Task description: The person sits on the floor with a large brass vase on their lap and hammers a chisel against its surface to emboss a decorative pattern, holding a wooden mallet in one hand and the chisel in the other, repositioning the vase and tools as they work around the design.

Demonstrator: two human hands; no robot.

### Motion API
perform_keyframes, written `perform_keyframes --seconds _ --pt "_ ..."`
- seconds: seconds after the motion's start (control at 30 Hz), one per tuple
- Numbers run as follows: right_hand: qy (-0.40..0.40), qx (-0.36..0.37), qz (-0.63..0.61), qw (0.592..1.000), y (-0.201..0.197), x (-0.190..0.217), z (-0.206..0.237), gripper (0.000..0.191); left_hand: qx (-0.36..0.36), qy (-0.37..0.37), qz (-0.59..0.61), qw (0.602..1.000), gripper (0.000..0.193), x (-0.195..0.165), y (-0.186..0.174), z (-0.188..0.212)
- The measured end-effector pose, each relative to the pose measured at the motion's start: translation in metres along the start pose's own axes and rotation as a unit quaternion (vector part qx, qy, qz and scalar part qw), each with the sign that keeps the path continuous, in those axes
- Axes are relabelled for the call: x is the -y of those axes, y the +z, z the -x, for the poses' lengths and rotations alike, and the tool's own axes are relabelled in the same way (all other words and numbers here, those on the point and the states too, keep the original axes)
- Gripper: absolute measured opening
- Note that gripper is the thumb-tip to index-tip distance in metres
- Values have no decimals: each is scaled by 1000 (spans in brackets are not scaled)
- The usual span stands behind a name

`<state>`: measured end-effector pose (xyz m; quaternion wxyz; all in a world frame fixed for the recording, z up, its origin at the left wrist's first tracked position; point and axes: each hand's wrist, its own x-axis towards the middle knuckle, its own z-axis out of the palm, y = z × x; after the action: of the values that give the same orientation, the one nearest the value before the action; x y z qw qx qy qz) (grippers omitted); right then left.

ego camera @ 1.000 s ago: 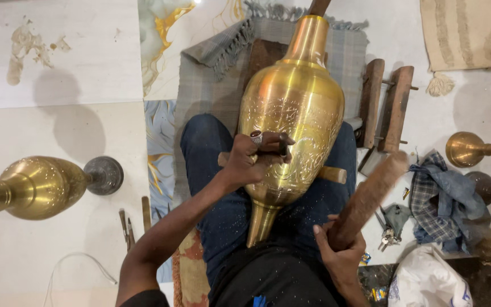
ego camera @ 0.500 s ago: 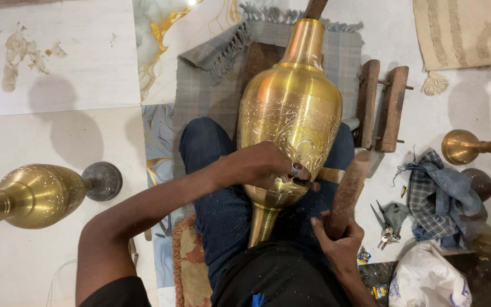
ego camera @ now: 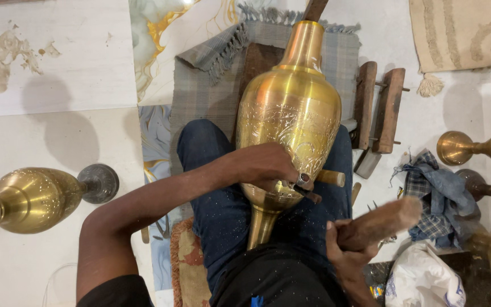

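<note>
mallet [ego camera: 379, 223] swings up blurred in right hand [ego camera: 345, 250], clenched on its handle; left hand [ego camera: 268, 166] grips chisel [ego camera: 305, 185] against brass vase [ego camera: 288, 122] lying across lap, under both hands; engraving strike cycle ongoing.

Golden engraved vase [ego camera: 291, 113], grey checked cloth [ego camera: 206, 85], blue jeans [ego camera: 217, 210]

wooden mallet [ego camera: 382, 223] motion-blurred; left vase [ego camera: 26, 199] cut by edge

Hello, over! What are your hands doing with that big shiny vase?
Left hand presses small chisel against brass vase. Right hand grips wooden mallet, blurred. Vase lies across lap; nothing blocking.
</note>
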<state>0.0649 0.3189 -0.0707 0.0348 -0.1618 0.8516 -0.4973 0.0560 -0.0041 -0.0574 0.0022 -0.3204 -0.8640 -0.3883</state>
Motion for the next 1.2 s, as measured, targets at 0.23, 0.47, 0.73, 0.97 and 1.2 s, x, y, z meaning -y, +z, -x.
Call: perform_keyframes --seconds 0.23,0.47,0.73,0.97,1.2 --pt "-42 -12 74 996 7 18 -11 19 35 -28 -63 997 22 4 0 -3" --pt "-10 5 -63 998 15 17 1 15 2 6 -9 1000 58 -2 -6 -3" --pt "-42 -27 -32 998 11 12 -10 15 21 -30 -75 996 40 11 14 -2" --pt "-3 -30 -3 1000 16 3 -3 17 -5 8 -39 999 56 2 -2 -2" --pt "-15 -51 -11 999 24 6 -1 20 65 -54 -80 993 23 2 -5 -5"
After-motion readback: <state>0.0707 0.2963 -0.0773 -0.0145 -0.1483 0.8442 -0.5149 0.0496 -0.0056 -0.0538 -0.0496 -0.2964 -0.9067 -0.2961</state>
